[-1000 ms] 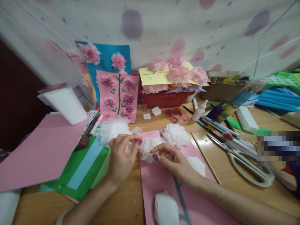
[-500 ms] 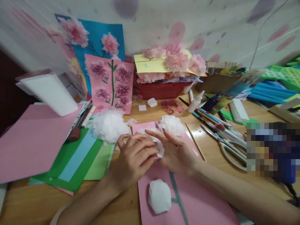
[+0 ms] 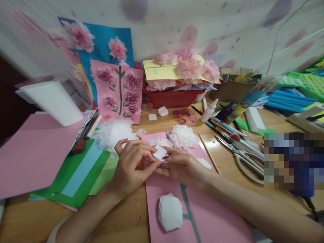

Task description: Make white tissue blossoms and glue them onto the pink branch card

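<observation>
Between my two hands is a small white paper square [image 3: 160, 153], whose lower edge the fingers partly hide. My left hand [image 3: 134, 165] pinches it from the left with thumb and fingertips. From the right, my right hand [image 3: 186, 165] holds the same square, palm turned inward. Below them lies a pink sheet [image 3: 217, 212] with a painted green stem [image 3: 188, 206]. On it sit a fluffy white paper flower [image 3: 182, 136], another white flower [image 3: 158, 140] mostly behind my fingers, and a rounded white paper piece [image 3: 170, 212]. A larger white tissue flower [image 3: 113, 133] lies left of the sheet.
Scissors [image 3: 241, 162], a thin wooden stick [image 3: 209, 153], pencils and a white glue bottle [image 3: 209, 110] lie to the right. Behind stand a red basket [image 3: 174, 98] and a pink flower picture [image 3: 118, 91]. Coloured paper [image 3: 88, 182] is stacked at left; small white squares [image 3: 162, 111] lie beyond.
My hands, apart over the white flower at first, have come together and now hold the small white paper square between them. The camera view has shifted slightly.
</observation>
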`<action>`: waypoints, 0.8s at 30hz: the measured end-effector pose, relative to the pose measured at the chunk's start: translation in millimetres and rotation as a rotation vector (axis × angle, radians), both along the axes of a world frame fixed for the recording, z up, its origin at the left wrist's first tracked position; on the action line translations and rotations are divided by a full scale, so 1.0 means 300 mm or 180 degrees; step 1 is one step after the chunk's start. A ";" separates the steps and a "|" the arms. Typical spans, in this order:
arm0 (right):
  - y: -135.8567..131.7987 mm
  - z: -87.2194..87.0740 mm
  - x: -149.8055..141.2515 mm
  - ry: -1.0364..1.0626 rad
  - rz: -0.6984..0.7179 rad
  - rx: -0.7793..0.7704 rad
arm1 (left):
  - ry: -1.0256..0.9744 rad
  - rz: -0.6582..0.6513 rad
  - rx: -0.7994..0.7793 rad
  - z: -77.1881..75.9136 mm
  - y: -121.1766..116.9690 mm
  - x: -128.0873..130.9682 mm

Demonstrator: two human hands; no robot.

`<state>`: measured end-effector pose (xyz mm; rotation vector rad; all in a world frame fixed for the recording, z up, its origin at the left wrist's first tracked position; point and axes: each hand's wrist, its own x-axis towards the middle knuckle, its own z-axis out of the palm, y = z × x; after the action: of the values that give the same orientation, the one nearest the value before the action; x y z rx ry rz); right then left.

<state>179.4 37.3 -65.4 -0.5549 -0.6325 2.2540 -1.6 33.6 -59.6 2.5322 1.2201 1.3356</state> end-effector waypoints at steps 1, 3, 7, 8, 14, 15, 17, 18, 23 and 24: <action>0.000 0.002 -0.001 -0.0016 0.0020 0.0027 | 0.0042 0.0015 -0.0012 -0.002 0.001 -0.001; 0.000 0.007 -0.001 -0.0019 0.0042 0.0070 | 0.0119 0.0012 -0.0036 -0.006 0.004 -0.004; 0.001 0.009 0.000 -0.0058 -0.0018 0.0131 | 0.0081 -0.0083 -0.0127 -0.011 0.012 -0.019; 0.002 0.006 0.001 -0.0106 -0.0031 0.0165 | 0.0070 -0.0104 -0.0154 -0.011 0.013 -0.022; 0.006 -0.030 0.009 -0.0498 -0.0088 0.0480 | 0.0123 -0.0216 -0.0326 -0.003 0.015 -0.019; 0.006 -0.034 0.009 -0.0521 -0.0090 0.0508 | 0.0112 -0.0220 -0.0362 -0.003 0.016 -0.016; 0.006 -0.036 0.008 -0.0504 -0.0099 0.0487 | 0.0011 -0.0195 -0.0398 -0.004 0.017 -0.012; 0.006 -0.035 0.007 -0.0482 -0.0104 0.0448 | -0.0074 -0.0177 -0.0399 -0.005 0.018 -0.011; 0.014 -0.019 0.005 -0.0419 0.0000 0.0303 | -0.0439 -0.0090 -0.0370 -0.006 0.022 -0.014; 0.017 -0.017 0.004 -0.0458 0.0006 0.0302 | -0.0474 -0.0072 -0.0376 -0.005 0.022 -0.015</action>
<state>180.7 42.2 -70.4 -0.6734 -0.8080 2.1867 -6.1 40.4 -61.1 2.3147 1.2001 1.3754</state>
